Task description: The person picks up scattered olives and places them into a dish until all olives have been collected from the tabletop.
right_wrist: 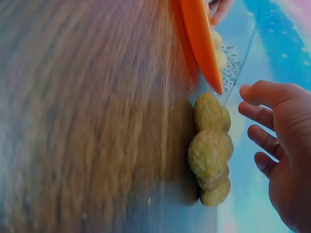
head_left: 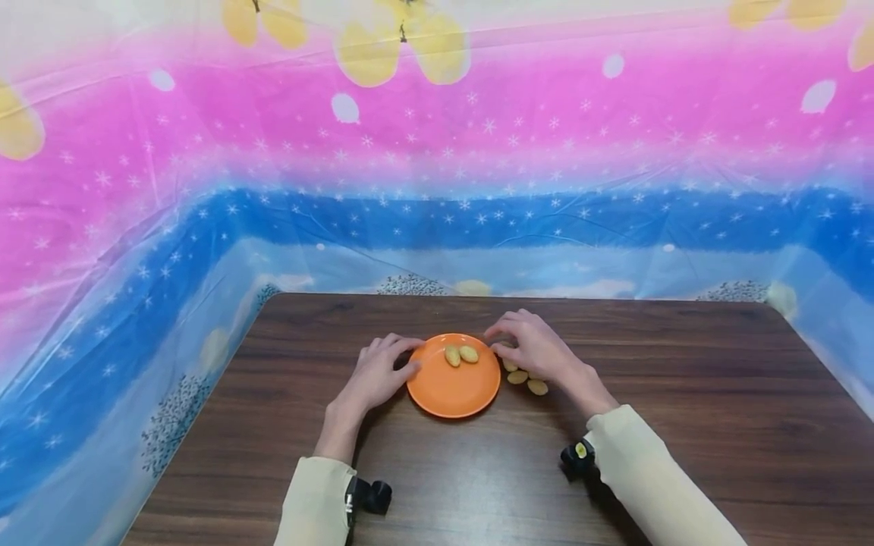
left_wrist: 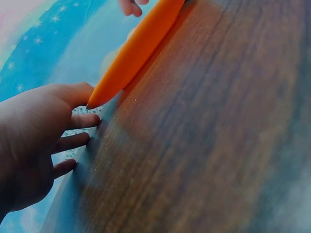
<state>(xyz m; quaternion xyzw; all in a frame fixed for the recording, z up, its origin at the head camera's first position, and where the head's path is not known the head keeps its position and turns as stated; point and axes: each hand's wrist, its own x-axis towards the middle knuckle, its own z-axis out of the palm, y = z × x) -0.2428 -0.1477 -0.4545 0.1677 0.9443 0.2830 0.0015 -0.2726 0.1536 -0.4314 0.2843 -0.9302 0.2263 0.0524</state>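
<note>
Beyond the orange plate [head_left: 454, 393], a pink-and-blue cloth [head_left: 437, 136] printed with snowflakes hangs along the far and left sides of the dark, wood-grained worktop [head_left: 710, 394], which shines on the plate's near side. Hands: the left [head_left: 378, 373] touches the plate's left rim, fingers loosely spread; the right [head_left: 536, 345], thumb and fingers parted around nothing, is near potatoes [right_wrist: 210, 153] clustered just right of the plate. Two potatoes [head_left: 469, 354] lie on its far half.

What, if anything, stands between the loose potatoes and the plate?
Nothing visible: in the right wrist view, the loose potatoes lie close beside the plate, with the right hand above them.
</note>
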